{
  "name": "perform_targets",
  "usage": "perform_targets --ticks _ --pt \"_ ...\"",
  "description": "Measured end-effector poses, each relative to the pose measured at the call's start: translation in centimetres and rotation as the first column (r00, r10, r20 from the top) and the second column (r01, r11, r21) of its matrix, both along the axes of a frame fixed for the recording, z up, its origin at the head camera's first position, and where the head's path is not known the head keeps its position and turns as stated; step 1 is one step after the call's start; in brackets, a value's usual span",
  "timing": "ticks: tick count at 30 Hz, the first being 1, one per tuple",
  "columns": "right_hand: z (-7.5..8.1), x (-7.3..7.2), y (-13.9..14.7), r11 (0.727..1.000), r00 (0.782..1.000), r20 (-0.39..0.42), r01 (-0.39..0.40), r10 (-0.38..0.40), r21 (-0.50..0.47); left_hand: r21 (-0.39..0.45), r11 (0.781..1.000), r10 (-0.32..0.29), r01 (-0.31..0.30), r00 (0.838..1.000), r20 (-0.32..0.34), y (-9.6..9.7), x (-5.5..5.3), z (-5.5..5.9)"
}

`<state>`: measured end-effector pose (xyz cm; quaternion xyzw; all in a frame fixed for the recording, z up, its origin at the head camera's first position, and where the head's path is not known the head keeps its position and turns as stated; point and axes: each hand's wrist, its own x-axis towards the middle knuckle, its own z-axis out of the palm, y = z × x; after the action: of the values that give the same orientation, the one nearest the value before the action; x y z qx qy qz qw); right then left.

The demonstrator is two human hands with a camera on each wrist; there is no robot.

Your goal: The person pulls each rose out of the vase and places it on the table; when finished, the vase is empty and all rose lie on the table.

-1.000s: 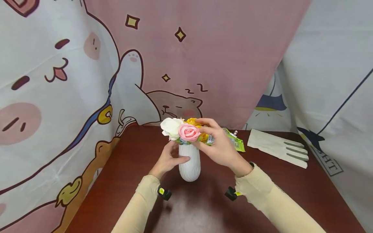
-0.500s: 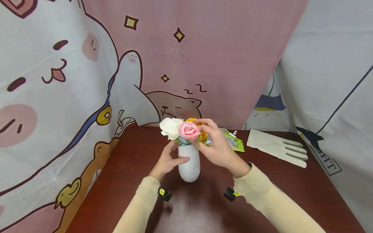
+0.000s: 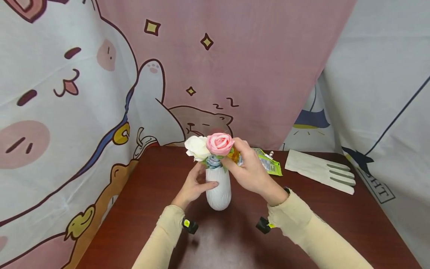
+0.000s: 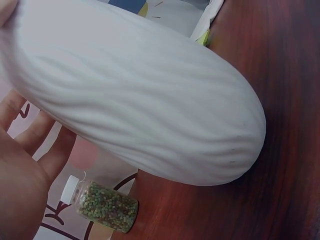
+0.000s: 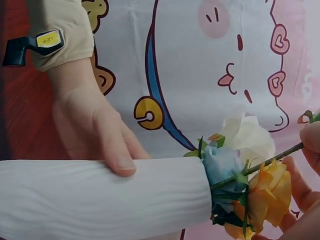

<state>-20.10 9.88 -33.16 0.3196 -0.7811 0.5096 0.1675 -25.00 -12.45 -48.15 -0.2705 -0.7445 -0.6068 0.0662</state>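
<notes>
A white ribbed vase (image 3: 219,194) stands upright on the dark red-brown table, with several artificial flowers at its mouth. My left hand (image 3: 192,187) grips its upper side, thumb in front. My right hand (image 3: 251,171) pinches the green stem (image 5: 274,160) of a pink rose (image 3: 220,144), whose bloom stands above the mouth. The lower end of that stem is hidden among the flowers. A white flower (image 3: 197,148) leans left. Below the rose sits a blue-grey flower (image 3: 213,161). Orange-yellow roses (image 5: 270,194) lie by the right fingers, partly covered by that hand in the head view.
Behind the right hand lies a green packet (image 3: 273,166). A white glove with grey-green fingers (image 3: 319,171) lies at the right rear of the table (image 3: 141,209). The left wrist view has a capped bottle of green-brown pellets (image 4: 107,207). Printed curtains (image 3: 262,74) enclose the table.
The pink rose has risen a little, uncovering more of the blue-grey flower below it and hiding the yellow bloom behind. My right fingers have moved down towards its stem. The left hand stays put.
</notes>
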Motion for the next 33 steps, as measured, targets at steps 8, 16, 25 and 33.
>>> perform_targets --ticks 8,16,25,33 --pt "1.0 0.0 -0.1 0.995 0.999 -0.019 -0.027 0.025 -0.093 0.022 1.000 -0.007 0.007 1.000 0.003 0.1 0.0 0.0" --pt "1.9 -0.2 0.0 0.988 0.999 -0.018 -0.048 0.046 -0.144 0.031 0.999 -0.020 0.019 1.000 0.011 0.1 0.0 -0.2" --pt "2.0 0.0 -0.1 0.989 0.999 -0.010 -0.043 0.042 -0.138 0.039 0.999 -0.011 0.010 1.000 0.015 0.1 0.0 -0.4" --pt "1.9 -0.1 -0.1 0.989 0.998 -0.058 -0.001 -0.008 -0.149 0.052 0.998 -0.022 0.021 0.999 0.023 0.3 -0.1 -0.5"
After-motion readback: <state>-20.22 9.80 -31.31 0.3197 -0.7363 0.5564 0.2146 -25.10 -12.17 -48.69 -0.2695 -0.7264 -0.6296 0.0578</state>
